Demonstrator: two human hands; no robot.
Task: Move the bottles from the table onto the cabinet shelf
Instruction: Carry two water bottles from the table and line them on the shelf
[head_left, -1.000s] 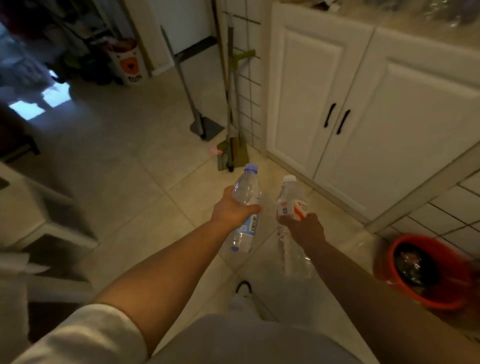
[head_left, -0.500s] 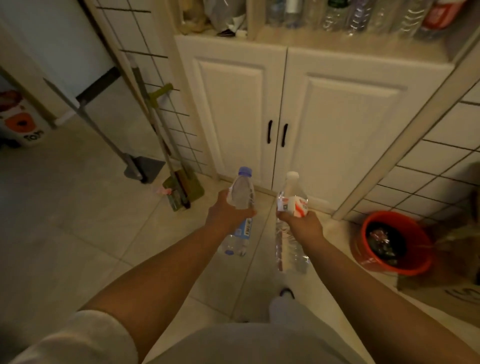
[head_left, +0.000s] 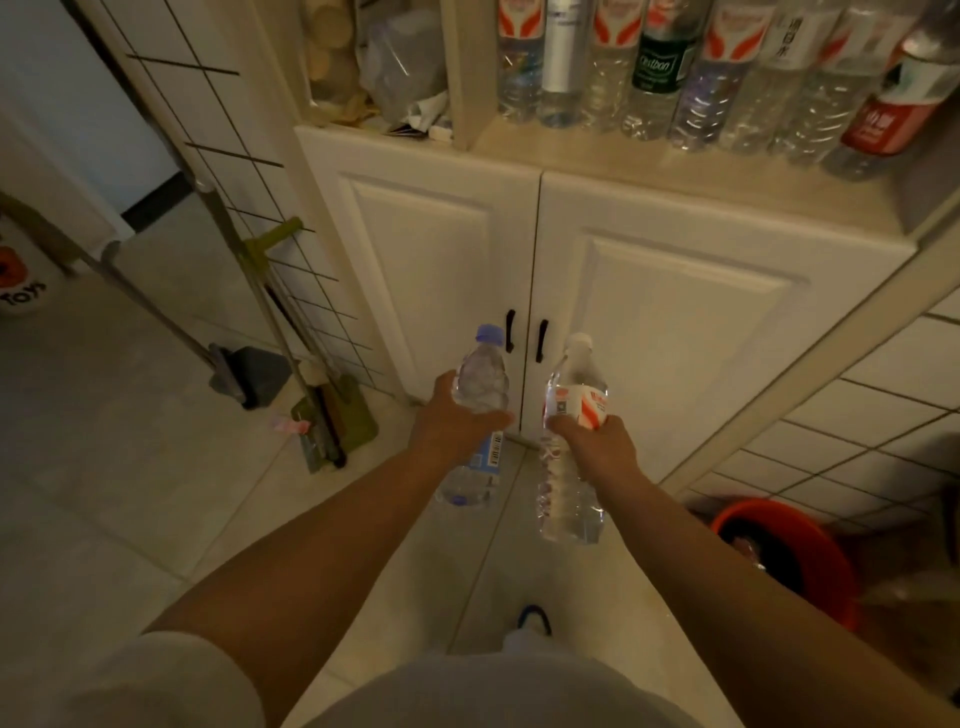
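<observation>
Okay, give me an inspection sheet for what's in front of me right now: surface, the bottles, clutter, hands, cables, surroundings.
Surface: cabinet shelf above two shut white doors, a bare strip along its front edge.
Job's things: blue-capped bottle and white-capped bottle, both carried upright, below shelf level; row of bottles already on the shelf.
Clutter: bags and wrappers in the compartment left of the bottles.
Hands: left hand grips the blue-capped bottle; right hand grips the white-capped bottle.
Cables: nothing seen.
Surroundings: mop and dustpan against a wire grid at left; red bucket on the tiled floor at right.
</observation>
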